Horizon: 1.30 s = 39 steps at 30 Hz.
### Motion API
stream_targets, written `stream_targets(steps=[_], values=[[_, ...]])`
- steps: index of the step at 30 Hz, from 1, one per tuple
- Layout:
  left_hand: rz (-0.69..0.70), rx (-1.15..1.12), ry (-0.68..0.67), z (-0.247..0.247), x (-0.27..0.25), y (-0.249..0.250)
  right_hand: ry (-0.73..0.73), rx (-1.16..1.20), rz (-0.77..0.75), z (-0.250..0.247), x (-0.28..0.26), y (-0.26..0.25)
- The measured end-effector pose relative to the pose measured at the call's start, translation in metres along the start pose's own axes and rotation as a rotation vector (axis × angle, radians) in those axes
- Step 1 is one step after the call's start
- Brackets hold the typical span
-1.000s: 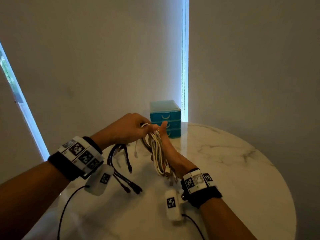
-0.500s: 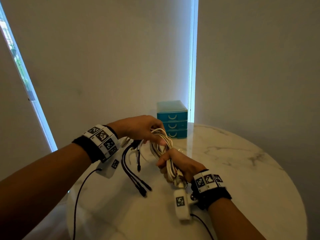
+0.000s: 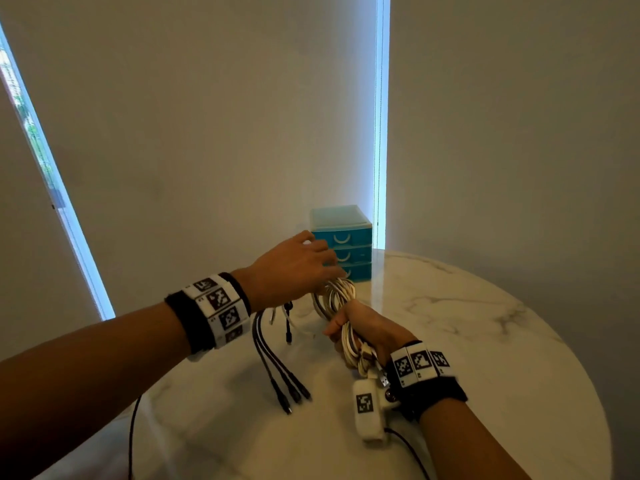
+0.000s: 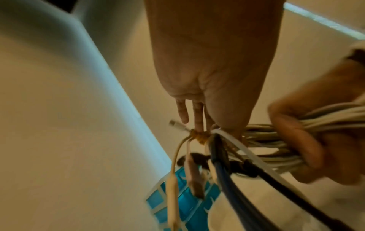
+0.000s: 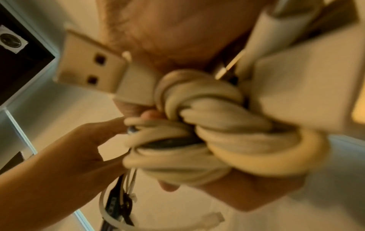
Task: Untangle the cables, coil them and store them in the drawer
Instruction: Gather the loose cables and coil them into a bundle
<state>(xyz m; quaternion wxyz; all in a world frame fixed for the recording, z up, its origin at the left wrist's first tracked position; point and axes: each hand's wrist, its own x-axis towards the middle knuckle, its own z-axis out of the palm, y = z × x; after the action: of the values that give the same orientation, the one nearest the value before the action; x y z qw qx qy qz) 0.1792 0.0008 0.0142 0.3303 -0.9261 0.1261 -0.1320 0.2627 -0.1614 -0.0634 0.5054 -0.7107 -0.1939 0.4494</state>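
At the left of the head view, the left hand [image 3: 291, 268] reached forward above the round marble table [image 3: 467, 341], its fingers [image 4: 182, 112] extended and fairly straight, their tips at the top of the cable bundle; whether they pinched anything there could not be told. Below that hand hung a bunch of black cables [image 3: 277, 368], thin and dark, ending in three plugs fanned out just above the tabletop, with a fourth short black lead dangling beside them. The left wrist view showed these dark strands mixed with a few thin white leads and a small yellowish tie [image 4: 199, 136] where they met. To the right, the right hand [image 3: 367, 332] was wrapped tightly around the white cables [image 3: 337, 299], a thick coil of many off-white loops standing upright from the fist; the loops were too crowded to count. A white USB plug [image 5: 92, 70] stuck out of the coil near the wrist. Behind both hands, at the table's far edge by the wall, stood one blue drawer unit [image 3: 343, 244] with three drawers, all shut.
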Motion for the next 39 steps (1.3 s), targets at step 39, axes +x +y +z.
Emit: stream_targets(steps=[39], values=[[-0.492,-1.395,-0.003,-0.023,0.011,0.001,-0.063,-0.05,-0.439,0.017,-0.005,-0.004]])
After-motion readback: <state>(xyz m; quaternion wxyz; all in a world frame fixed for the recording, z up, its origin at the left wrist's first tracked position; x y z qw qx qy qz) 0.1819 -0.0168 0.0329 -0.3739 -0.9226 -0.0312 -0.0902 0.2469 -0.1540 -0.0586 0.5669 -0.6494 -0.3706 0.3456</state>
